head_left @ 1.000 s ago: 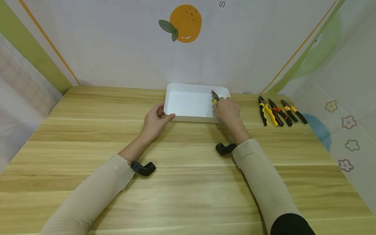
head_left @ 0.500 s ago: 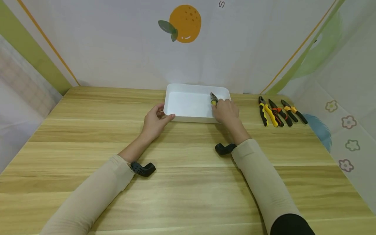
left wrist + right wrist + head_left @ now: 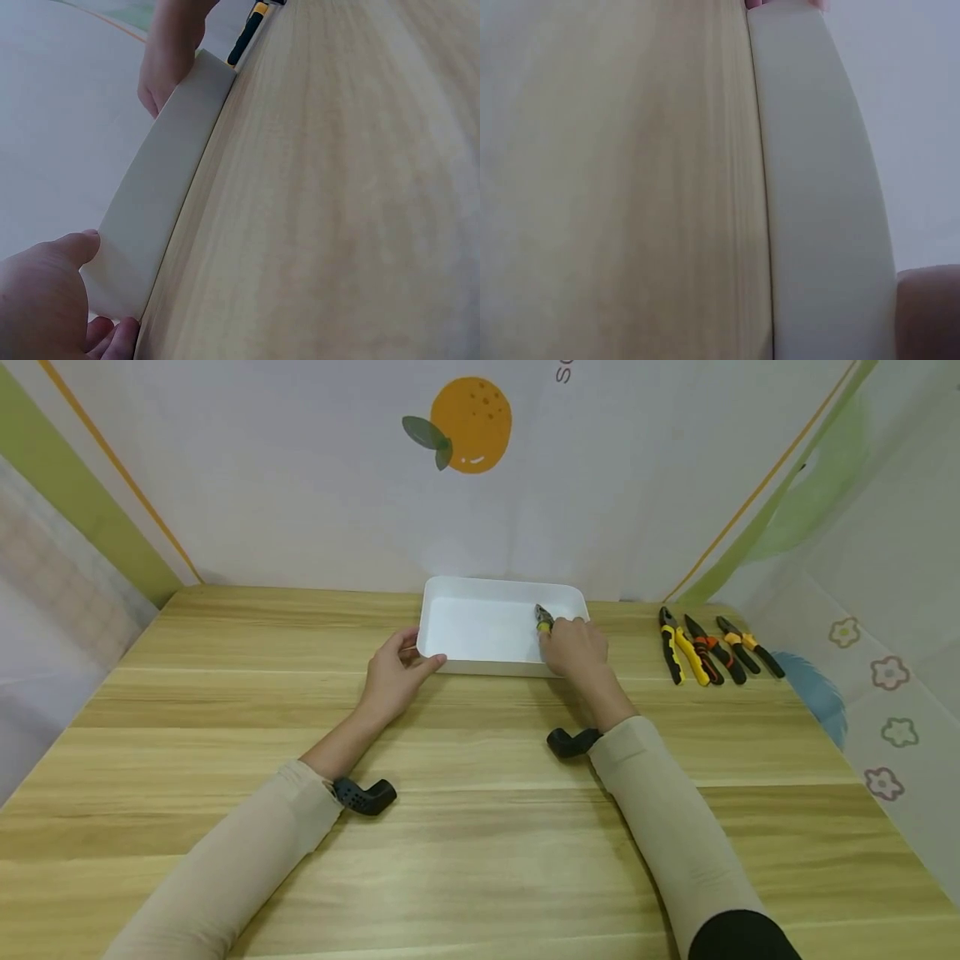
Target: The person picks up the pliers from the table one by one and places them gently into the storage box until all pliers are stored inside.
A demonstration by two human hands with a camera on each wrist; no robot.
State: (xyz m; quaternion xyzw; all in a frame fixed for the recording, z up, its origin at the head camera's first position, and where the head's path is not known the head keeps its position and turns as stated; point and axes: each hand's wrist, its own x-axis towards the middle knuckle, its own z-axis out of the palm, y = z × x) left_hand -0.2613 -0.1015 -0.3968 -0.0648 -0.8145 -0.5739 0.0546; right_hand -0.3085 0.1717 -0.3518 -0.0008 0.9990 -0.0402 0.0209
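In the head view a shallow white rectangular tray (image 3: 480,620) sits at the table's back edge. My left hand (image 3: 396,675) holds its front left corner, the thumb on the front wall and the fingers round the side. My right hand (image 3: 576,647), inside the tray's right end, grips a pair of pliers (image 3: 543,615). The metal head and a bit of yellow handle show; the rest is hidden by the hand. The left wrist view has the tray's front wall (image 3: 161,180) with both hands at it. In the right wrist view, that wall hides most of my right hand (image 3: 930,311).
To the right of the tray lie three more pairs of pliers: yellow and black (image 3: 684,647), red and black (image 3: 716,650), and orange and black (image 3: 750,647). A printed cloth wall (image 3: 337,485) rises right behind the wooden table (image 3: 480,860).
My right hand has moved the pliers slightly down and left, lower in the tray. The left hand keeps its place on the corner. The head view has tilted a little.
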